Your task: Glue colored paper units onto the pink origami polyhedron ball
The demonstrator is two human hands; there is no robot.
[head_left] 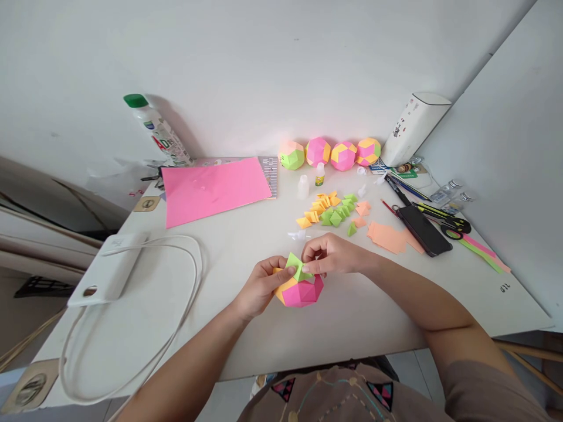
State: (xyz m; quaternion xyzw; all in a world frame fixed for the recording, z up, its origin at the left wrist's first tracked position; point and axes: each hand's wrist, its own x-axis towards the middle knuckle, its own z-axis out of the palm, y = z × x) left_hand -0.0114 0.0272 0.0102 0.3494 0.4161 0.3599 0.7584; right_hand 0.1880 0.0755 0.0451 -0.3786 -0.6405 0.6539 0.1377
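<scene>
Paper ball [301, 295] lies widest crosswise, green tip [292, 259] pointing toward the wall [237, 76]

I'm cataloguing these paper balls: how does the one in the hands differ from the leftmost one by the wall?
The held ball shows pink, orange and green; the leftmost ball, mainly peach and green. The left hand grips the held ball; the leftmost ball stands on the table. Both are faceted and partly green.

We read the large letters "AD" on the green-capped bottle [160, 135]. On the tabletop [237, 240], toward its right end, we make out dark handwriting [505, 288] resembling "022". We cannot firmly read the red marks [135, 193] on the clear plastic [115, 172], nor the yellow-green label [319, 180] on the small bottle [320, 170].
</scene>
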